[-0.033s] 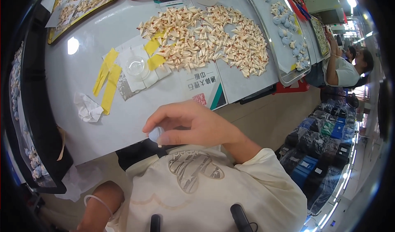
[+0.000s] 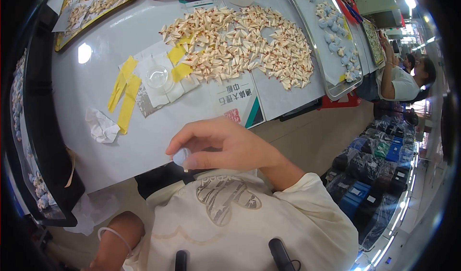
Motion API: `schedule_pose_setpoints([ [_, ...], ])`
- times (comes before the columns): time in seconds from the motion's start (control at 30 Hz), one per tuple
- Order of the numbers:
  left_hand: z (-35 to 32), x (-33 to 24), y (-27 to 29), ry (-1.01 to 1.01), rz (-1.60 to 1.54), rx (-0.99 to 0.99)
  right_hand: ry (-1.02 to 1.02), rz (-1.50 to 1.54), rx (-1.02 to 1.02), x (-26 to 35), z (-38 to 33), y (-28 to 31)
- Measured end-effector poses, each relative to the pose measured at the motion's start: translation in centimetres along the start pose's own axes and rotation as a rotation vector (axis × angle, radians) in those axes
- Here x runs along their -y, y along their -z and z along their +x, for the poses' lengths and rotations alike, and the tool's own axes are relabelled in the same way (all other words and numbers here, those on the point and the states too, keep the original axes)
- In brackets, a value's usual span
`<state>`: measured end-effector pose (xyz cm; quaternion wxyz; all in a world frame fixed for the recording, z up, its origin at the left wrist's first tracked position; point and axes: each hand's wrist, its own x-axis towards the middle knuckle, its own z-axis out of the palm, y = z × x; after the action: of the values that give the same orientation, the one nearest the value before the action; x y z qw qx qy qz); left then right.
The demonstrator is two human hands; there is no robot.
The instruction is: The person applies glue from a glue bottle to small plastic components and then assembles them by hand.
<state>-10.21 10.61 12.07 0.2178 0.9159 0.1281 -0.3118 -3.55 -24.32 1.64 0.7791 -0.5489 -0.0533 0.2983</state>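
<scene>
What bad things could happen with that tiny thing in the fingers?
The right hand pinches a small pale piece at the edge of the white table, so it might drop to the floor. A reach forward could also scatter the pile of little folded pieces.

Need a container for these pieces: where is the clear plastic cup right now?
In the head view the clear plastic cup sits upper left on white paper, between yellow strips and the pale folded pieces.

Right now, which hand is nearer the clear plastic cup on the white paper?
Right. The right hand hangs just below the clear plastic cup, pinching a small pale piece. The left forearm is down at the frame's bottom, hand unseen.
</scene>
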Motion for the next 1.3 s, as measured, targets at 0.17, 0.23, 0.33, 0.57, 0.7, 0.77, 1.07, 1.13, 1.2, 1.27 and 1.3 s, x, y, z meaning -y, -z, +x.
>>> schedule_pose_setpoints([
  [0.17, 1.7, -3.7, -2.5, -0.263, -0.148, -0.132, -0.006, -0.060, 0.071, 0.0, 0.7, -0.8],
  [0.23, 2.4, -2.6, -2.7, -0.389, -0.189, -0.165, -0.013, -0.039, 0.062, 0.1, 0.7, -0.6],
  [0.33, 3.9, -0.2, -2.6, -0.583, -0.253, -0.202, -0.021, -0.020, 0.039, 0.3, 0.5, 0.1],
  [0.57, 7.0, -6.5, -5.4, -0.953, -0.389, -0.369, -0.008, -0.044, 0.013, 0.5, 0.1, -0.8],
  [0.7, 10.9, -13.2, -7.8, -1.210, -0.463, -0.443, -0.040, 0.063, 0.009, 1.2, 0.0, -0.9],
  [0.77, 10.2, -13.9, -8.8, -1.318, -0.505, -0.489, -0.068, 0.152, 0.033, 1.8, 0.0, -1.0],
  [1.07, 11.1, -13.4, -10.1, -1.315, -0.551, -0.267, -0.025, 0.172, -0.062, 2.3, 0.0, -0.6],
  [1.13, 11.8, -13.0, -10.5, -1.252, -0.616, -0.208, 0.099, -0.244, -0.249, 2.8, -0.2, 0.7],
  [1.2, 12.4, -12.6, -11.0, -1.037, -0.928, -0.139, 0.228, -0.657, -0.424, 3.5, 0.2, 2.5],
  [1.27, 12.7, -13.0, -11.1, -0.974, -1.117, -0.058, 0.436, -1.189, -0.684, 3.4, 0.9, 4.4],
  [1.3, 12.9, -13.2, -11.1, -0.905, -1.302, 0.026, 0.435, -1.187, -0.679, 3.4, 1.1, 4.8],
])
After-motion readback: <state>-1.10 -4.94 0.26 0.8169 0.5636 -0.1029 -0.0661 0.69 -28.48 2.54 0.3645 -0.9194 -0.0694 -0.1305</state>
